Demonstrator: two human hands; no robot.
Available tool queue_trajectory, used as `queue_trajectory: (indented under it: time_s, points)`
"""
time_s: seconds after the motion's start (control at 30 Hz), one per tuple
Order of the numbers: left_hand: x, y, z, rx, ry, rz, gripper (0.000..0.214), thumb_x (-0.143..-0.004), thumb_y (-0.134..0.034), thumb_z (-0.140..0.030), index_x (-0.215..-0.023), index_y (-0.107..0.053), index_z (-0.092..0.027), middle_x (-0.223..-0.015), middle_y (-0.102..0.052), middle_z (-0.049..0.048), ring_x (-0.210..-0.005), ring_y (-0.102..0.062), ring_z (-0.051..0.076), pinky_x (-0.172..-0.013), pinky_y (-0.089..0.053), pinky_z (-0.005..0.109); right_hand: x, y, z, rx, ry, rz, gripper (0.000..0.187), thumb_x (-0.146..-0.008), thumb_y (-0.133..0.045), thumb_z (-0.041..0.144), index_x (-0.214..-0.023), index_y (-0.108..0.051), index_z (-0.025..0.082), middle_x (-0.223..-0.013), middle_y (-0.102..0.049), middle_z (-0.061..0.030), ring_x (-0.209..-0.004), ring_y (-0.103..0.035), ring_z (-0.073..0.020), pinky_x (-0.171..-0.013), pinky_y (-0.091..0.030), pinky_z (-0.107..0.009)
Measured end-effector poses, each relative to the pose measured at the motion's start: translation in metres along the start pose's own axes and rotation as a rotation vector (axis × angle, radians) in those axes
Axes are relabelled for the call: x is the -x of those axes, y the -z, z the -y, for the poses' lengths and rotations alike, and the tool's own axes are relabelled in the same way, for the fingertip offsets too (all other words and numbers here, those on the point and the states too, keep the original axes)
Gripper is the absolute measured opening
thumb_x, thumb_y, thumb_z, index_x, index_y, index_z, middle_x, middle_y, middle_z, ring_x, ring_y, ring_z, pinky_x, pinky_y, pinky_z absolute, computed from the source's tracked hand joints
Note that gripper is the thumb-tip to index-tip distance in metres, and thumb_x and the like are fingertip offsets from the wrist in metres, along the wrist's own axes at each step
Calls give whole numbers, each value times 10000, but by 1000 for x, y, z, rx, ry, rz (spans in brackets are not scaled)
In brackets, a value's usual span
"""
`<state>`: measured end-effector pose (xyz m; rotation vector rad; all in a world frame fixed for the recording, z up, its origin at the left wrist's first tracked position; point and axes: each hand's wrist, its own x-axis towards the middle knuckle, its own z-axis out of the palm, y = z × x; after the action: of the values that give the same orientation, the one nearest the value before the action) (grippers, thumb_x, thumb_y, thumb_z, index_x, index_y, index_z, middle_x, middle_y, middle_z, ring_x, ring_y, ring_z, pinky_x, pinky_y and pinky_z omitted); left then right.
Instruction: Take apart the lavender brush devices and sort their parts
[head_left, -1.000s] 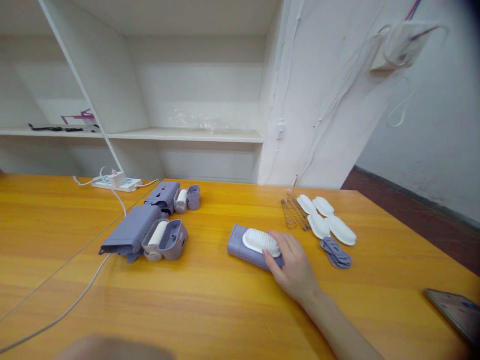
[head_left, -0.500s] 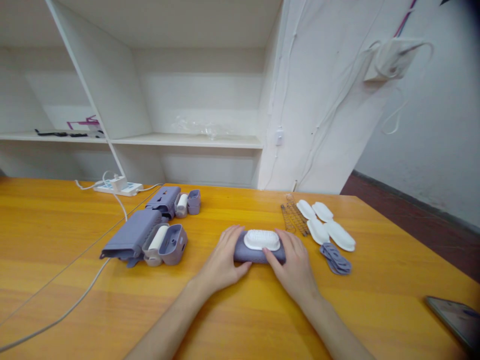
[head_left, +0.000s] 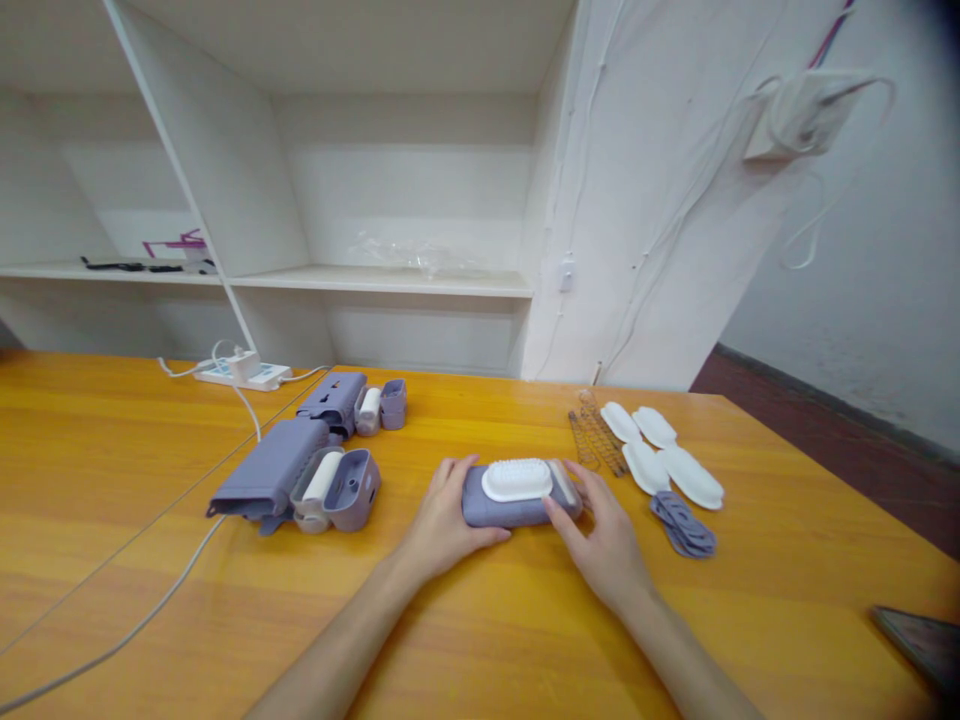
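Observation:
A purple-grey plastic case (head_left: 501, 513) lies flat on the table in front of me, with a white oval brush (head_left: 517, 481), bristle-like bumps up, on its top. My left hand (head_left: 444, 515) is wrapped round the case's left end, thumb along the front. My right hand (head_left: 604, 530) grips the right end, thumb at the front and fingers behind. A pale strip shows on the case near my right fingers; what it is I cannot tell. To the right lie several white oval pieces (head_left: 694, 477) and a pile of flat purple-grey rings (head_left: 684, 523).
Coiled metal springs (head_left: 600, 435) lie behind the white pieces. At left are purple-grey housings (head_left: 274, 468) with white rollers (head_left: 322, 478) and open end caps (head_left: 354, 490). A power strip (head_left: 244, 374) and cables run behind and left. A phone (head_left: 921, 640) rests at far right.
My right hand has shifted right and loosened a little, so the case's right end and a pale strip now show. The view has turned slightly.

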<state>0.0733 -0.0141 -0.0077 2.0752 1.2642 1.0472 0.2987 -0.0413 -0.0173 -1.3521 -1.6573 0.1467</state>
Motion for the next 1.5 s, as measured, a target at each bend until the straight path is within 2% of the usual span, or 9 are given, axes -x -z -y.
queue_trajectory:
  time_s: [0.2, 0.43, 0.57, 0.67, 0.83, 0.93, 1.2, 1.33, 1.5]
  points:
    - [-3, 10, -8, 183, 101, -88, 638, -607, -800, -428, -1142, -540, -198, -1069, -583, 64, -970, -567, 239, -850, -459, 343, -2, 0, -6, -318, -213, -8, 432, -871, -534, 443, -1207, -520, 172, -1236, -590, -149, -1081, -602, -246, -854, -541, -396]
    - [-9, 14, -11, 460, 269, -199, 429, -773, -594, -578, -855, -598, -157, -783, -604, 18, -753, -557, 190, -683, -431, 266, 8, 4, 21, -227, -65, 282, 570, -775, -661, 405, -1278, -479, 209, -1135, -644, -107, -977, -637, -235, -853, -527, -394]
    - [-9, 10, -7, 450, 330, -232, 509, -810, -510, -627, -930, -599, -140, -871, -620, 50, -839, -580, 221, -761, -454, 310, 13, -1, 31, -143, -74, 223, 541, -764, -661, 436, -1225, -485, 214, -1099, -650, -82, -921, -642, -214, -802, -529, -335]
    - [-4, 6, -6, 232, 197, -236, 624, -743, -617, -614, -1141, -532, -140, -1076, -590, 98, -1024, -555, 262, -907, -432, 386, 13, -3, 31, -171, -203, 157, 427, -802, -597, 496, -1098, -521, 199, -909, -671, -47, -736, -636, -176, -656, -515, -266]
    - [9, 4, -20, -272, -269, -138, 1128, -565, -740, -671, -1442, -225, -183, -1426, -325, 188, -1326, -305, 355, -1098, -175, 582, 10, 2, 30, -252, -280, 142, 354, -876, -463, 528, -988, -534, 200, -773, -632, -12, -659, -575, -155, -592, -446, -237]
    - [11, 4, -29, -463, -490, 17, 1068, -602, -681, -717, -1445, -256, -218, -1449, -322, 178, -1346, -279, 366, -1105, -69, 622, 9, 2, 31, -329, -311, 201, 342, -895, -430, 531, -947, -520, 206, -746, -598, 5, -652, -542, -146, -594, -422, -237]
    - [3, 2, -24, -582, -518, 69, 816, -706, -653, -602, -1385, -398, -228, -1182, -529, 143, -1098, -494, 321, -986, -327, 520, -2, 3, 31, -444, -325, 336, 344, -895, -434, 544, -933, -497, 208, -778, -554, 15, -694, -515, -141, -622, -412, -240]
    - [4, 3, -24, -592, -521, 66, 827, -705, -666, -576, -1403, -373, -243, -1182, -520, 139, -1074, -492, 322, -951, -342, 506, -6, 8, 30, -451, -284, 418, 338, -899, -429, 541, -937, -495, 212, -779, -555, 16, -695, -520, -140, -617, -411, -239]
    - [5, 3, -23, -601, -530, 39, 828, -701, -689, -523, -1412, -362, -255, -1195, -506, 139, -1092, -476, 324, -962, -325, 506, -4, 9, 32, -261, -225, 353, 317, -915, -415, 516, -955, -510, 217, -752, -597, 10, -661, -541, -146, -602, -383, -250]
